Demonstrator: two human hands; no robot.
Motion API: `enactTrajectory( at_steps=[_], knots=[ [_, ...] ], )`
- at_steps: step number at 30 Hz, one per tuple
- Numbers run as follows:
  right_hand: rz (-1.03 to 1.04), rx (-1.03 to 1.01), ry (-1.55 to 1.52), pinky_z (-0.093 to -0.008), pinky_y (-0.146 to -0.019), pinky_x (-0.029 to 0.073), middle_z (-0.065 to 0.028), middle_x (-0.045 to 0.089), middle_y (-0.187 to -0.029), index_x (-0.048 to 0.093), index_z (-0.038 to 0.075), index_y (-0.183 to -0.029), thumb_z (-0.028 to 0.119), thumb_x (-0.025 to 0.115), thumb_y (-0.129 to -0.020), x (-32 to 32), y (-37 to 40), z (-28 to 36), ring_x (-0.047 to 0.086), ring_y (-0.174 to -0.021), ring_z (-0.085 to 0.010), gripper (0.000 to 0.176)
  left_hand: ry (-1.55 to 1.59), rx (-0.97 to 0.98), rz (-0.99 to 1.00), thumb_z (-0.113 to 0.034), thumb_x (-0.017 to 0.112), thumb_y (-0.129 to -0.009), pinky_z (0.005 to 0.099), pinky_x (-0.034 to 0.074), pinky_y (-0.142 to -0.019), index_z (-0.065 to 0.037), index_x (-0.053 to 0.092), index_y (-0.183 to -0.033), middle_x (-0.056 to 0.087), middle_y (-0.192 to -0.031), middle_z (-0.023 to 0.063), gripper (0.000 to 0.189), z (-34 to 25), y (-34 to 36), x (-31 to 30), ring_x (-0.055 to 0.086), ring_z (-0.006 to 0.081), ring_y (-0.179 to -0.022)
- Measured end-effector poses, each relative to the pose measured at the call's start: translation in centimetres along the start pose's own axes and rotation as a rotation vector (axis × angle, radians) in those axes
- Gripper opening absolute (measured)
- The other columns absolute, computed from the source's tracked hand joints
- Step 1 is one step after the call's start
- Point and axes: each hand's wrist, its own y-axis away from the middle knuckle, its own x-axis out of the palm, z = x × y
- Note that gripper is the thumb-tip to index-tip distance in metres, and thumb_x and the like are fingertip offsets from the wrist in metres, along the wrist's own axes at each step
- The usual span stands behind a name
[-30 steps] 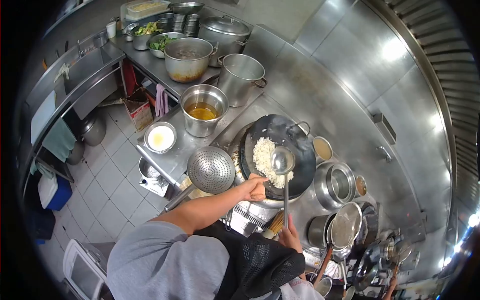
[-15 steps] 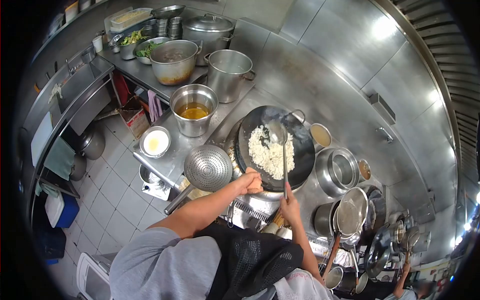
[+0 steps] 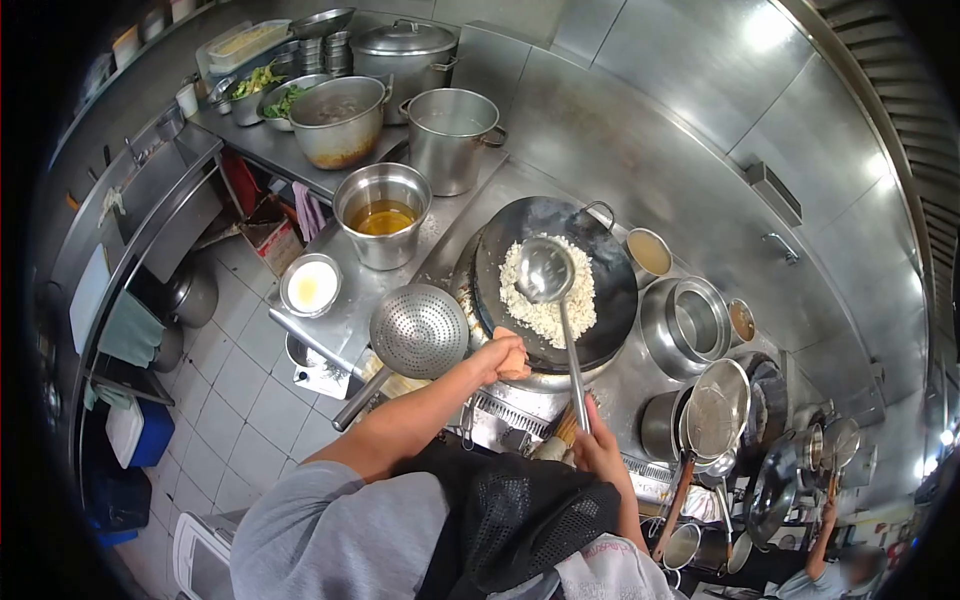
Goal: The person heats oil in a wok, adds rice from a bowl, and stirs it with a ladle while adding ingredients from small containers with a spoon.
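Observation:
My left hand (image 3: 493, 361) is closed on a folded orange cloth (image 3: 515, 360), pressed against the near left rim of a black wok (image 3: 615, 275). Pale rice (image 3: 550, 322) lies heaped in the middle of the wok. My right hand (image 3: 599, 449) grips the long handle of a metal ladle (image 3: 546, 270). The ladle's round bowl hangs over the rice and hides part of it. Left of the wok, near my left forearm, rests a perforated strainer (image 3: 418, 330).
A pot of yellow oil (image 3: 384, 217) and a white bowl (image 3: 311, 286) stand on the left. Steel bowls (image 3: 690, 325) and a mesh strainer (image 3: 711, 418) sit on the right. Tall pots (image 3: 453, 145) line the back. Another person's arm (image 3: 824, 530) shows at lower right.
My right hand has drawn back toward me and slightly right, and the ladle bowl appears raised above the rice. My left hand keeps the cloth at the rim. The rice has spread differently.

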Motion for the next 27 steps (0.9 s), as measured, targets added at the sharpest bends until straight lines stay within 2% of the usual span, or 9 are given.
enactTrajectory(
  at_steps=[2,4,6,12,16,18,19,24,27],
  knots=[
    [0.162,0.028,-0.249,-0.0240,-0.044,0.036,0.0046,0.042,-0.063,0.021,0.022,-0.161,0.011,0.049,-0.103,-1.8,0.2,-4.2,0.040,-0.049,-0.0076,0.066,-0.024,0.005,-0.017,-0.018,0.064,-0.085,0.0462,0.063,-0.068,-0.006,0.059,-0.086,0.064,-0.083,0.0100,0.013,0.1,-0.3,-0.3,0.068,0.0261,-0.073],
    [0.126,0.074,-0.268,-0.0245,-0.046,0.038,0.0040,0.044,-0.064,0.023,0.022,-0.160,0.012,0.049,-0.102,-0.9,-2.3,-6.5,0.042,-0.050,-0.0084,0.065,-0.039,-0.023,0.000,-0.016,0.063,-0.084,0.0454,0.063,-0.068,-0.006,0.060,-0.086,0.064,-0.082,0.0105,0.011,-0.1,-0.4,-0.5,0.068,0.0263,-0.073],
    [-0.156,-0.113,0.265,-0.0252,-0.045,0.039,0.0031,0.047,-0.064,0.027,0.022,-0.160,0.011,0.050,-0.100,0.2,-5.2,-5.7,0.044,-0.050,-0.0089,0.065,-0.010,0.018,0.002,-0.019,0.066,-0.085,0.0464,0.064,-0.068,-0.005,0.059,-0.089,0.064,-0.085,0.0129,0.017,0.6,-1.0,-0.8,0.070,0.0301,-0.072],
    [-0.116,-0.005,-0.074,-0.0253,-0.042,0.037,0.0039,0.044,-0.062,0.028,0.022,-0.159,0.012,0.054,-0.100,-1.8,2.6,-0.5,0.043,-0.048,-0.0073,0.065,-0.014,0.028,0.061,-0.020,0.062,-0.089,0.0447,0.063,-0.066,-0.006,0.059,-0.090,0.064,-0.086,0.0120,0.015,0.5,-1.1,-1.2,0.070,0.0280,-0.073],
    [-0.075,0.089,-0.266,-0.0260,-0.043,0.037,0.0042,0.043,-0.060,0.023,0.022,-0.160,0.012,0.053,-0.101,-2.5,0.4,-5.2,0.042,-0.047,-0.0076,0.067,-0.027,0.020,0.057,-0.022,0.061,-0.091,0.0432,0.064,-0.065,-0.007,0.059,-0.089,0.064,-0.086,0.0106,0.016,0.5,-0.8,-1.4,0.069,0.0260,-0.073],
    [-0.167,-0.055,0.186,-0.0266,-0.043,0.038,0.0040,0.040,-0.059,0.016,0.023,-0.162,0.011,0.050,-0.102,-1.6,-3.9,-4.9,0.041,-0.047,-0.0083,0.070,-0.020,0.024,0.049,-0.023,0.060,-0.092,0.0430,0.064,-0.065,-0.007,0.059,-0.089,0.064,-0.086,0.0112,0.017,0.9,-1.5,-1.4,0.070,0.0263,-0.074],
    [-0.171,-0.046,0.181,-0.0266,-0.043,0.038,0.0040,0.040,-0.059,0.016,0.023,-0.162,0.011,0.050,-0.102,-1.6,-4.1,-4.2,0.041,-0.047,-0.0083,0.070,-0.016,-0.001,0.053,-0.024,0.060,-0.094,0.0430,0.064,-0.065,-0.007,0.059,-0.089,0.064,-0.086,0.0118,0.018,0.8,-1.3,-1.2,0.070,0.0268,-0.073],
    [-0.053,0.017,-0.162,-0.0271,-0.043,0.041,0.0024,0.045,-0.061,0.027,0.023,-0.159,0.012,0.051,-0.100,-1.5,3.6,0.6,0.044,-0.049,-0.0084,0.064,-0.056,0.020,0.055,-0.026,0.059,-0.094,0.0452,0.062,-0.071,-0.007,0.059,-0.091,0.065,-0.089,0.0121,0.019,0.3,-0.7,-0.8,0.069,0.0275,-0.077],
    [-0.033,0.126,-0.376,-0.0282,-0.044,0.040,-0.0019,0.054,-0.068,0.031,0.020,-0.158,0.012,0.051,-0.099,-3.3,3.2,-5.6,0.045,-0.051,-0.0076,0.063,-0.021,0.031,0.041,-0.021,0.060,-0.091,0.0413,0.063,-0.064,-0.006,0.059,-0.087,0.064,-0.085,0.0112,0.015,0.2,-0.3,-0.3,0.069,0.0261,-0.070]
  ],
)
